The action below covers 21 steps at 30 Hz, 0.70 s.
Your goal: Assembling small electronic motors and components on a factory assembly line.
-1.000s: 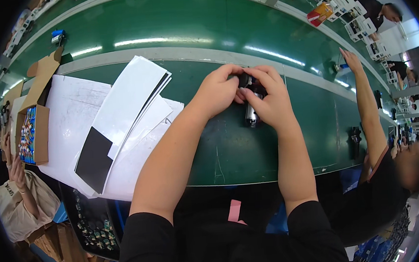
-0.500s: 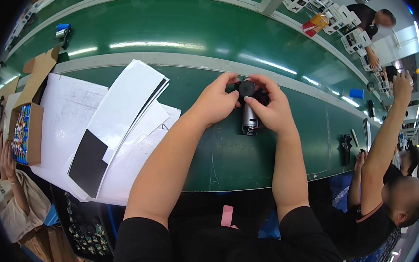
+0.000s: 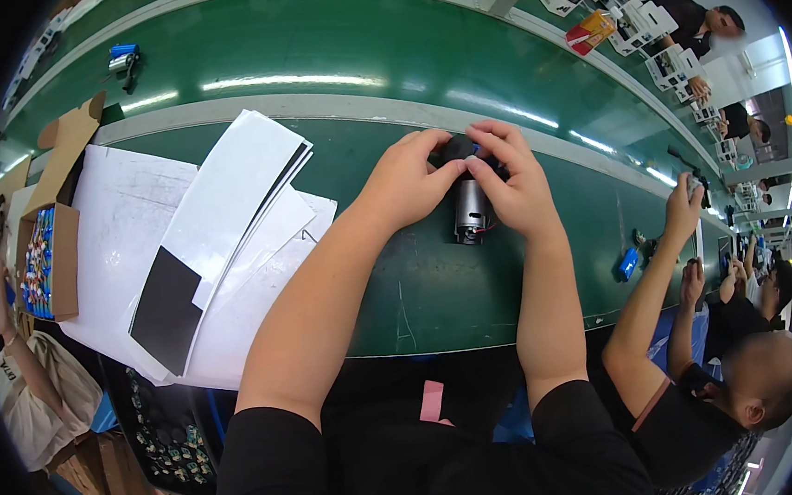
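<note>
Between my hands is a silver cylindrical electric motor [image 3: 470,206] with a black housing [image 3: 459,148] at its far end. Red wire shows at the motor's near end. My left hand [image 3: 414,179] grips the housing from the left, its thumb reaching across toward the other thumb. From the right, my right hand [image 3: 514,180] closes on the same housing, thumb and fingers curled over it. Fingers cover much of the black part, so its shape is partly hidden. The motor lies over the green tabletop [image 3: 418,292]; I cannot tell whether it touches.
White and black sheets [image 3: 226,214] lie to my left, beside an open carton [image 3: 64,264] of small blue parts. A co-worker's arm [image 3: 651,293] reaches over the table at right, near a blue part [image 3: 628,265]. Beyond the metal rail [image 3: 357,113] runs another green surface.
My fingers and thumbs have closed in over the black housing, covering more of it. The right-hand co-worker's raised arm has come down, and a blue part now lies where a black one was.
</note>
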Tool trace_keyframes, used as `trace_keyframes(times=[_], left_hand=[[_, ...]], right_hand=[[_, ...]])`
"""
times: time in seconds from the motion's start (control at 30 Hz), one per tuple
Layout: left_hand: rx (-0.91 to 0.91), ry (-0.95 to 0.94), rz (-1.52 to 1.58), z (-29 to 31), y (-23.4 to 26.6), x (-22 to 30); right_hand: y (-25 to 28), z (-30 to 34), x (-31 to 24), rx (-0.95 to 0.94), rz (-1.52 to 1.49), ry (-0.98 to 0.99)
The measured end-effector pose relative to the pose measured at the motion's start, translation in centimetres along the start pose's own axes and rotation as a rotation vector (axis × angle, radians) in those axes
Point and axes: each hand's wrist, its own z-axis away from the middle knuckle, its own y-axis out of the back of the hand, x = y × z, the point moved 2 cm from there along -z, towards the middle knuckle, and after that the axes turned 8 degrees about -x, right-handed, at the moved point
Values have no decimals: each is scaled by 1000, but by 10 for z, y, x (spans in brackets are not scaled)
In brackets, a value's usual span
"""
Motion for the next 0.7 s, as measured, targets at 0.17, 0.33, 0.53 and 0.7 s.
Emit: trace_keyframes(times=[0.17,0.33,0.53,0.7], left_hand=[[-20,-59,137,4,-3,-2],[30,-54,226,3,-14,-3],[63,-76,207,7,-21,5],[109,-106,176,10,-23,6]], right_hand=[[-4,-3,-4,-26,46,-8],[0,-2,-6,22,148,62],[6,-1,-11,54,147,21],[6,0,-14,60,133,3]])
